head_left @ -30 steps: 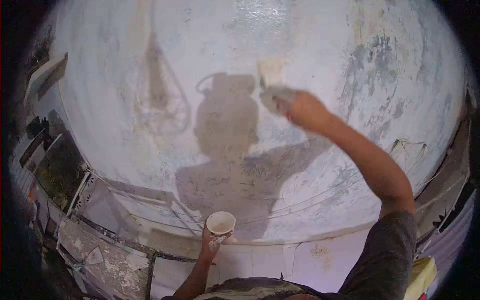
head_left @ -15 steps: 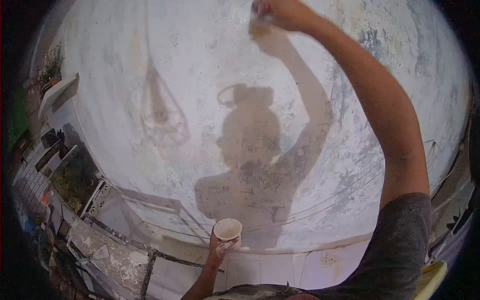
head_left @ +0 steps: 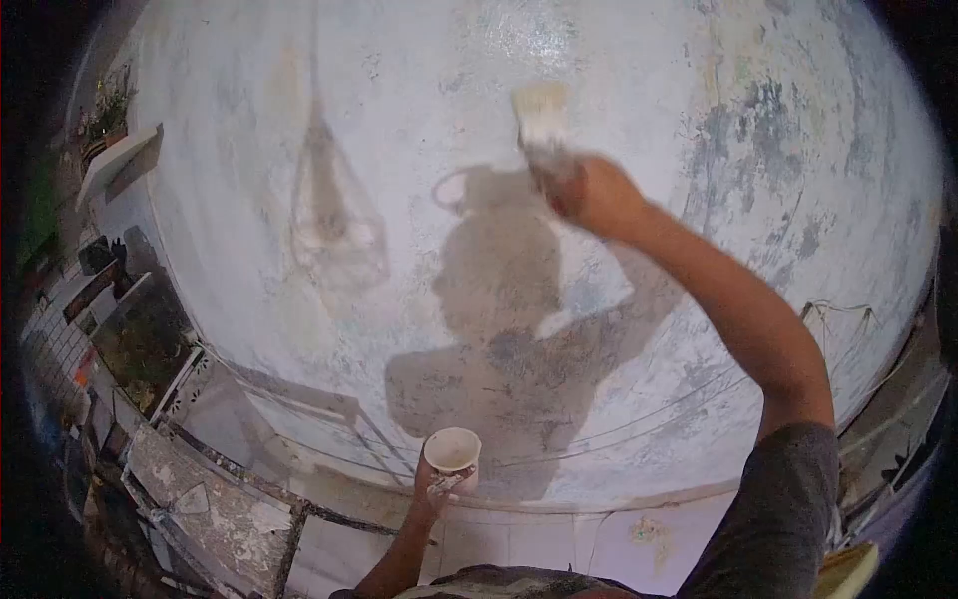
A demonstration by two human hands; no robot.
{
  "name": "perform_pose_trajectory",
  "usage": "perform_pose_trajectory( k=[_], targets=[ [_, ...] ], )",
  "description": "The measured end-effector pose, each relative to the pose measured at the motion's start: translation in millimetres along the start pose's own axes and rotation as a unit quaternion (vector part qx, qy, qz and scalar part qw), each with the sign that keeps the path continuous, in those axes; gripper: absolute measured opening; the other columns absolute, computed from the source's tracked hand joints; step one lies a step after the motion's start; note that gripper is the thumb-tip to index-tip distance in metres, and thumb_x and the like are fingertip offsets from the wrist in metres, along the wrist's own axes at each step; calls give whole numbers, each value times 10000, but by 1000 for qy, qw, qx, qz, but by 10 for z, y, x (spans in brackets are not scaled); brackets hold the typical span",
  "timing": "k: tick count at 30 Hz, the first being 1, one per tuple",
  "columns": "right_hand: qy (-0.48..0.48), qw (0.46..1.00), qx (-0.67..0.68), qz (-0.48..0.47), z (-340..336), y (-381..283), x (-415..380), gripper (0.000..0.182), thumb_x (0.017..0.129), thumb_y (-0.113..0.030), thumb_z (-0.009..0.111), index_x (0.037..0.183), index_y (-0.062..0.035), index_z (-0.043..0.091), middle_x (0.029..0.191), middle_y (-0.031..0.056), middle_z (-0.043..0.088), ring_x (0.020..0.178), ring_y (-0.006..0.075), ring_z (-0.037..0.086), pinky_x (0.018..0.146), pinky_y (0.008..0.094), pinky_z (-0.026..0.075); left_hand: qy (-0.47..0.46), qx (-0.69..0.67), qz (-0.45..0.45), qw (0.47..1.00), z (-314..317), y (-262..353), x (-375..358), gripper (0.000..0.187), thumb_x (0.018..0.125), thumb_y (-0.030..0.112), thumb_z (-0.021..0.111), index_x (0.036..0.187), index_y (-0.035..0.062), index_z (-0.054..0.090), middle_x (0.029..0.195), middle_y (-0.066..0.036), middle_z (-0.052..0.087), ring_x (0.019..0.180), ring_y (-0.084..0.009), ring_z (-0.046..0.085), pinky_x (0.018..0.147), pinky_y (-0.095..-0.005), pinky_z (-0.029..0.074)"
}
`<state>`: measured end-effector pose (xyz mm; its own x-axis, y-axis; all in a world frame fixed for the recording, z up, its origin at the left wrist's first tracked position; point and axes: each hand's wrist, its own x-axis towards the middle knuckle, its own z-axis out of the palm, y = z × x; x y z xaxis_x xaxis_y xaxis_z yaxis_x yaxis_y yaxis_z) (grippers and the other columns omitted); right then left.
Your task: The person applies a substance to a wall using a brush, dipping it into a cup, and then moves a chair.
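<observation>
In my right hand [head_left: 599,198], raised before the wall, is a wide paintbrush [head_left: 542,112]. Its pale bristles point up and lie close to the wall surface, and my closed fingers cover most of the handle. The painted wall [head_left: 419,120] is whitish with grey, worn patches; a wet, shiny area shows just above the bristles. Low in the view, my left hand [head_left: 435,487] is wrapped around a white cup [head_left: 452,450] held upright, with pale smears on the fingers. The cup's inside looks whitish.
My shadow [head_left: 499,270] falls on the wall, beside the shadow of a hanging net-like shape. To the left are a ledge [head_left: 120,165] with a potted plant [head_left: 108,105] and a stained slab [head_left: 215,504]. Something yellow [head_left: 846,572] sits at bottom right.
My right hand has come down from the top edge, bringing the paintbrush into full view with its bristles upward. My left hand and the cup stay nearly in place.
</observation>
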<state>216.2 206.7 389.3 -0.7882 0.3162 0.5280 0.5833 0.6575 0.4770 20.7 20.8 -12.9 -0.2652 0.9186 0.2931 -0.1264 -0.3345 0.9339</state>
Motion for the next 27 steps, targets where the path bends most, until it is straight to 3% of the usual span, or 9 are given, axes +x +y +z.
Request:
perform_pose_trajectory(
  k=[5,9,14,16,18,19,21,24,27],
  targets=[
    [-78,994,-12,-75,222,-501,-440,287,770,-145,608,1051,-91,586,1106,114,577,880,265,605,718,385,511,-24,60,7,998,-181,-39,128,583,689,-18,716,1193,20,425,1085,-86,573,1003,-186,558,842,-328,482],
    [-153,970,184,-45,-291,-435,-97,138,767,-56,616,898,-17,633,822,149,642,750,258,637,703,359,509,-31,1,-4,1000,-222,68,153,579,694,-21,710,1195,22,423,1112,-93,561,1025,-193,553,833,-338,500],
    [16,986,72,-147,-1020,289,725,138,770,-103,634,874,-13,627,816,118,645,724,228,603,700,336,479,24,-118,-107,987,-304,19,165,618,692,-16,717,1218,29,397,1152,-105,530,1056,-210,543,885,-353,489],
    [77,994,56,-52,-1307,500,1065,146,761,-97,646,863,7,637,834,115,650,738,214,601,723,319,474,14,-91,-73,993,-292,129,104,630,688,-13,724,1222,30,393,1148,-105,532,1054,-208,543,891,-353,484],
    [157,974,-10,-163,-1558,857,1443,147,768,-54,621,905,-2,636,870,135,644,787,221,626,732,309,484,8,-62,-38,997,-312,137,88,641,684,-10,730,1225,32,388,1144,-104,533,1052,-207,543,897,-353,479],
    [176,982,-14,-74,-1803,630,1436,101,766,-48,593,857,-12,617,776,156,643,691,282,619,630,357,480,12,-59,-38,997,-324,89,83,651,675,-4,742,1221,30,388,1142,-102,534,1050,-205,544,896,-354,480],
    [253,967,3,-16,-1896,552,1563,121,757,-14,594,870,-27,637,813,139,659,705,231,630,647,330,483,18,-58,-34,998,-346,95,79,662,665,3,753,1216,28,388,1140,-101,534,1048,-203,544,895,-355,481],
    [323,946,-7,-17,-1742,504,1712,106,769,-38,600,867,-21,634,794,137,657,689,220,627,639,325,482,7,-50,1,999,-379,121,62,654,674,29,757,1208,28,381,1107,-99,546,1011,-198,565,835,-331,508],
    [275,961,-35,8,-1258,476,1700,209,756,-38,618,964,-22,622,889,141,637,791,255,626,720,325,493,18,-42,0,999,-464,-47,71,640,686,28,746,1211,29,381,1121,-98,541,1019,-206,564,834,-328,511]
  ],
)
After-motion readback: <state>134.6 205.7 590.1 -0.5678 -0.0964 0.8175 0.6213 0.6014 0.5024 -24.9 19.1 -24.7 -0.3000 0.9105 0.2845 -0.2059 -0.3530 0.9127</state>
